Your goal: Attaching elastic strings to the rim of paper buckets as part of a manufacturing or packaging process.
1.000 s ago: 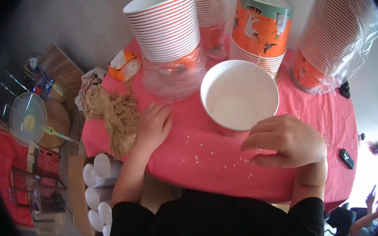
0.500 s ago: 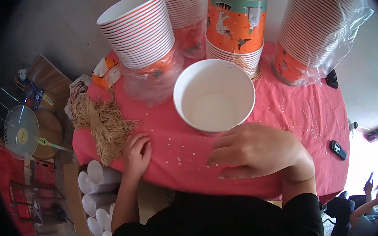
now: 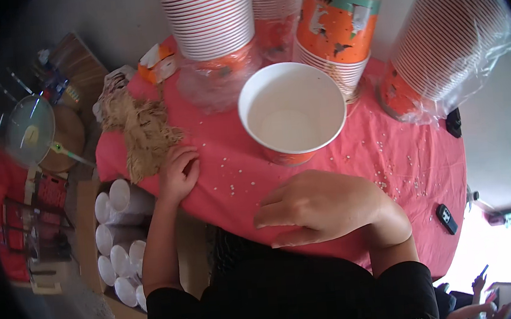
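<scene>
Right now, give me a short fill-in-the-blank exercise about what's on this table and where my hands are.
1. The open paper bucket standing alone holds ____.
2. The left hand rests beside a heap of tan ____.
3. The tablecloth is ____ in colour.
4. The right hand lies on the cloth, ____ the bucket.

Missing words: nothing; fibres; red; apart from

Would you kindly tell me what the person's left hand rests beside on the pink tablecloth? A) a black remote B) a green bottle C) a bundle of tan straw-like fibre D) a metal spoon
C: the left hand lies curled on the pink tablecloth at the edge of the bundle of tan straw-like fibre.
</scene>
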